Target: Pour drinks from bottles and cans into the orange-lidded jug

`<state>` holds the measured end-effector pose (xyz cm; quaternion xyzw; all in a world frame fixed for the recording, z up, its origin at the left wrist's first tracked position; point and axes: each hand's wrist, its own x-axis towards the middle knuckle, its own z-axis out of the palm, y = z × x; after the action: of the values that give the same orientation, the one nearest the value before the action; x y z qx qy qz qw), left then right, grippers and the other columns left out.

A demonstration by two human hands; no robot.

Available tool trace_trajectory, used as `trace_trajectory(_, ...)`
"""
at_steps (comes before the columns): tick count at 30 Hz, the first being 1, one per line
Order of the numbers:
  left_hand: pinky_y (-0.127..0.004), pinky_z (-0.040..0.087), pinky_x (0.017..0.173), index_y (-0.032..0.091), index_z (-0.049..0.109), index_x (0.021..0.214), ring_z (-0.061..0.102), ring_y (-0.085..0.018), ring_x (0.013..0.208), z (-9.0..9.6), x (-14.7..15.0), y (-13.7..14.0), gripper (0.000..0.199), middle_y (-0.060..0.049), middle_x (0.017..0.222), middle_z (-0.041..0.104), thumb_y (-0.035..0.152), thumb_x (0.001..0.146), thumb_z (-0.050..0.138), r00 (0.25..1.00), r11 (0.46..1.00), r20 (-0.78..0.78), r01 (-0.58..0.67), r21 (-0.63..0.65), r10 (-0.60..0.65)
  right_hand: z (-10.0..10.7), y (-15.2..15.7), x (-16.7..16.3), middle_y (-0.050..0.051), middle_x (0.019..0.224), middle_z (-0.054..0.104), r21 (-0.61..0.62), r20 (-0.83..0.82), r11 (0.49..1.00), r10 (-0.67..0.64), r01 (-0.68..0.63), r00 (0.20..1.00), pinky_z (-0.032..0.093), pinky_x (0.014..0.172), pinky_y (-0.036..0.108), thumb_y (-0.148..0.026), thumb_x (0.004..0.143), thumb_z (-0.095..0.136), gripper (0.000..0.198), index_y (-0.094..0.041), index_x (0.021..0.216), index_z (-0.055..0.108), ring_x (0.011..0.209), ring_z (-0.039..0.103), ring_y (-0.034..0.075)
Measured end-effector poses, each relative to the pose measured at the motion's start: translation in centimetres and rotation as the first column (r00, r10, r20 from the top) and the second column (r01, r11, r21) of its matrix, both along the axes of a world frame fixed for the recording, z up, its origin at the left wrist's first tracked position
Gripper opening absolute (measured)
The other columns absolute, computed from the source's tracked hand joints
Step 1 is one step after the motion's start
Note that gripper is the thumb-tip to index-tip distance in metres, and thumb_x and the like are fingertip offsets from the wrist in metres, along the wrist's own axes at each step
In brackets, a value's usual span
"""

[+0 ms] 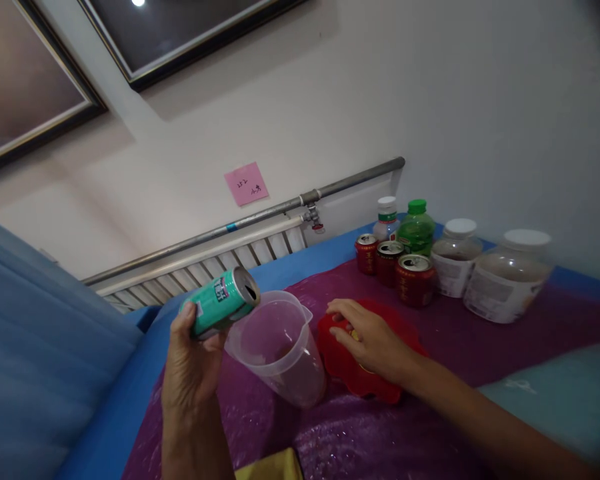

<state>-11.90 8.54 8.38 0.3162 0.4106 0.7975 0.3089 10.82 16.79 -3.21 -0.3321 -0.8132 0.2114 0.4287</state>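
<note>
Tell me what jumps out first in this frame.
The left hand holds a teal drink can tipped on its side, opening toward a clear plastic measuring jug standing on purple plastic sheeting at centre. Just right of the jug, the right hand rests on a red plastic object. Farther back right, three red cans stand in front of a green bottle and white-lidded jars.
</note>
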Motion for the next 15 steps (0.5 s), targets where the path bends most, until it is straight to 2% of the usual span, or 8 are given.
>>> trace_trajectory(4,-0.039,0.061,0.076,0.02,0.068,0.082,0.067,-0.026,0.094,0.5,-0.1,-0.3,0.025,-0.004,0.095,0.074,0.034,0.064,0.079,0.979,1.0,0.205,0.0,-0.019,0.003,0.3,-0.1,0.1,0.009,0.106,0.067,-0.004,0.005,1.0,0.0,0.0,1.0,0.053,0.086,0.039,-0.012,0.083,0.047,0.024,-0.02,0.103,0.058,0.098,0.064,0.022)
trace_trajectory(7,-0.041,0.058,0.086,0.023,0.068,0.091,0.065,-0.023,0.103,0.7,-0.9,-0.5,0.025,-0.002,0.104,0.073,0.038,0.072,0.074,0.93,0.997,0.367,-0.053,0.057,0.028,0.2,-0.1,0.1,0.009,0.107,0.067,0.003,-0.007,1.0,-0.005,0.005,1.0,0.054,0.086,0.039,-0.014,0.083,0.047,0.023,-0.021,0.102,0.059,0.099,0.065,0.023)
trace_trajectory(9,-0.037,0.059,0.083,0.024,0.067,0.098,0.065,-0.022,0.1,0.6,-1.6,-0.5,0.032,-0.003,0.104,0.073,0.044,0.073,0.072,0.901,0.993,0.433,-0.054,0.104,0.004,0.1,-0.1,0.0,0.009,0.107,0.068,0.005,-0.016,1.0,-0.007,0.007,1.0,0.054,0.086,0.039,-0.015,0.084,0.047,0.024,-0.021,0.102,0.059,0.098,0.065,0.023)
trace_trajectory(12,-0.03,0.059,0.071,0.022,0.065,0.108,0.067,-0.022,0.094,0.3,-2.3,-0.4,0.048,-0.007,0.103,0.073,0.052,0.071,0.072,0.876,0.992,0.477,0.013,0.123,-0.07,-0.2,0.0,0.0,0.008,0.106,0.068,0.0,-0.025,1.0,-0.002,0.002,1.0,0.054,0.087,0.038,-0.015,0.083,0.048,0.024,-0.021,0.103,0.06,0.097,0.065,0.022)
trace_trajectory(15,-0.031,0.059,0.078,0.018,0.061,0.113,0.066,-0.021,0.099,0.5,-2.3,-0.4,0.048,-0.01,0.103,0.073,0.054,0.081,0.062,0.861,0.983,0.494,0.03,0.182,-0.118,-0.2,0.1,0.0,0.008,0.106,0.068,-0.008,-0.02,1.0,0.005,-0.005,1.0,0.053,0.087,0.037,-0.016,0.083,0.047,0.024,-0.021,0.103,0.06,0.097,0.065,0.021)
